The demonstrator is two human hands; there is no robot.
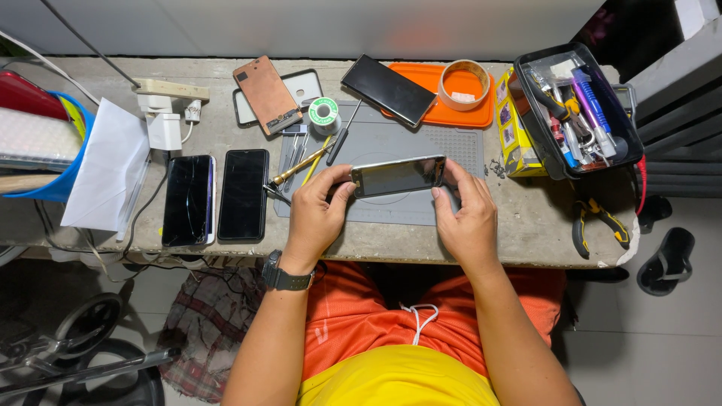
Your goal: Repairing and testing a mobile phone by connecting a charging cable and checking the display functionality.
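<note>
Overhead view of a concrete tabletop [526, 225] with a seated person's two hands at work. The left hand [316, 210] and the right hand [468, 214] together hold one dark smartphone [398, 175] by its short ends, screen up, lifted just above a grey work mat [421, 143] at the tabletop's centre. Each grip is pressed onto the phone: left thumb and fingers pinch the left end, right thumb and fingers pinch the right end. One black wristwatch [284, 278] sits on the left wrist.

Counted items: two further phones lie flat, side by side, left of the mat, one with a cracked screen [188, 200] and one with an intact black screen [243, 194]. A fourth dark phone [388, 89] rests tilted across one orange tray [474, 113], beside one roll of tape [464, 84]. One copper-coloured back panel [266, 94] overlaps one black-rimmed phone case [304, 84]. One spool of solder wire [324, 114] stands at the mat's upper left corner, with several slim hand tools [301, 162] beneath it; their exact number cannot be told. One open black tool case [579, 109] holds many tools. One yellow box [515, 128] stands beside it. One pair of pliers [598, 222] lies near the right edge. One blue basket [64, 162] and one white sheet [105, 177] occupy the far left.
</note>
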